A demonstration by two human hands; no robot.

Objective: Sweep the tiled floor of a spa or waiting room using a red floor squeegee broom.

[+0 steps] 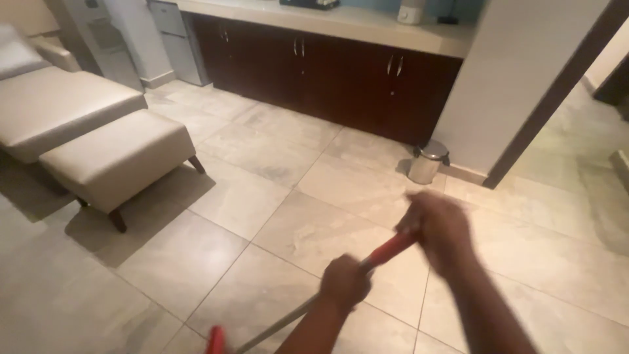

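Both my hands grip a long mop handle (386, 252) with a red upper grip and a grey metal shaft that runs down to the lower left. My right hand (438, 226) is closed around the red top end and is blurred. My left hand (343, 283) is closed around the shaft just below the red part. A red piece of the mop head (215, 341) shows at the bottom edge, over the pale tiled floor (275, 216).
A beige ottoman (118, 154) on dark legs and a beige lounge chair (52, 105) stand at the left. Dark wooden cabinets (327, 75) under a light counter line the back. A small steel pedal bin (427, 160) sits by a white wall corner (517, 85).
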